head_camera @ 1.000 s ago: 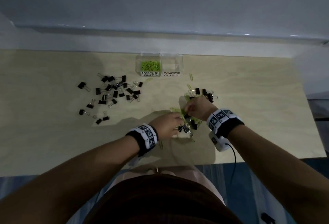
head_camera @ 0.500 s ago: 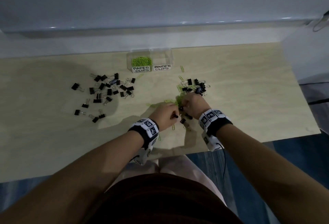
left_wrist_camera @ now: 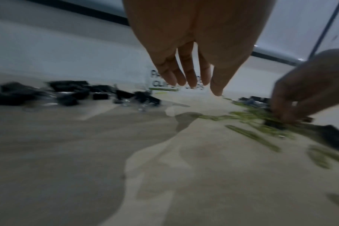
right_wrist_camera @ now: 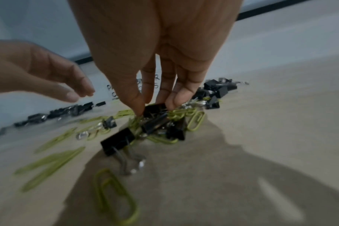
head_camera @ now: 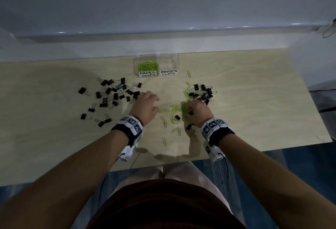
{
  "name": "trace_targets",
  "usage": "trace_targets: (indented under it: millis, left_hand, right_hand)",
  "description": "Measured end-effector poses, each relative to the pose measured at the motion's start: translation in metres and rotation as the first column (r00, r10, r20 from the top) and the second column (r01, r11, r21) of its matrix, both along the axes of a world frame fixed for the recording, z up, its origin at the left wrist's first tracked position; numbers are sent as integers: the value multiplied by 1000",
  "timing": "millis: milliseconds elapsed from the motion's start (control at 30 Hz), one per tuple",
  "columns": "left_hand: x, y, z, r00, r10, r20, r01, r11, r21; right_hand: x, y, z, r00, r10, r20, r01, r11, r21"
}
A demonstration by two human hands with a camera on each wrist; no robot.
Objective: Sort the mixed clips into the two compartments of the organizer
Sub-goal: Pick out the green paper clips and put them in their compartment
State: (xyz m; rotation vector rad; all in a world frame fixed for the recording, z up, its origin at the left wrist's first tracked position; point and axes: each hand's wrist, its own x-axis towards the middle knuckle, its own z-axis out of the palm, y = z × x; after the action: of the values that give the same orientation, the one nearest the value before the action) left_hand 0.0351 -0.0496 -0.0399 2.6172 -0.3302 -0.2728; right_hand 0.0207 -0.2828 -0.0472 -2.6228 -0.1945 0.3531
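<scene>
White labels [head_camera: 157, 73] read "PAPER CLIPS", "BINDER CLIPS".

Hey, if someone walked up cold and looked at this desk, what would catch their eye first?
Probably the bright green paper clips filling the organizer's PAPER CLIPS side at the back, while its BINDER CLIPS side looks empty. Next, the black binder clips scattered at left beside the open left hand, and the right hand pinching a binder clip in the tangled mixed pile.

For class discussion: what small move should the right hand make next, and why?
Probably lift the black binder clip that the right hand pinches clear of the tangled green paper clips, since the BINDER CLIPS compartment looks empty.
</scene>
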Motion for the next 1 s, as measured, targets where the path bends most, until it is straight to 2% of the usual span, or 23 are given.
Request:
trace_targets:
  millis: [67,100,167,233,300,400,467,500,600,633,700,767,867,933,1000]
  left_hand:
    - [-9,-28,0,993,-100,-57,98,995,-27]
    - [-13,-41,-1,987,-139,-83,136,990,-44]
    - [-20,-62,-7,975,-186,-121,181,982,-52]
    - [-22,-71,-12,972,-196,-132,192,981,-41]
    - [-21,-73,-14,973,-191,-131,183,981,-70]
    - [-16,-66,-12,983,-148,-111,133,983,-127]
    - [-8,-55,-6,995,-74,-61,65,987,-145]
    - [-4,-48,-4,999,-41,-22,38,990,-133]
    - [9,-29,3,991,43,124,-44,999,0]
    - [11,-27,6,987,48,153,-52,998,21]
    - [9,-32,12,989,-33,147,33,999,5]
    - [-3,-49,15,975,-218,38,219,975,-46]
    - [-28,-82,10,865,-473,-170,469,881,-65]
    - [-39,-97,2,820,-535,-202,543,839,-19]
    - [-41,-104,-1,829,-531,-175,542,841,12]
  right_hand:
    - [1,-3,-2,987,-157,-41,161,977,140]
    - [1,-5,-1,965,-252,-70,261,940,221]
    - [1,-12,3,904,-410,-122,424,820,385]
    - [0,-24,9,848,-501,-172,510,685,519]
    - [1,-38,14,806,-565,-178,557,621,552]
    - [4,-62,10,741,-655,-149,630,601,493]
    - [4,-74,6,731,-675,-100,649,641,410]
    - [3,-78,4,750,-660,-50,630,689,357]
    - [-2,-83,4,861,-486,147,462,870,170]
    - [-5,-80,5,899,-408,158,392,912,120]
    - [-14,-71,10,963,-248,108,242,968,63]
    - [-25,-60,13,993,-97,65,94,994,50]
    - [-38,-51,7,1000,14,24,-16,998,69]
    - [-42,-46,3,999,41,3,-41,998,53]
    - [-43,-41,2,999,51,7,-51,998,41]
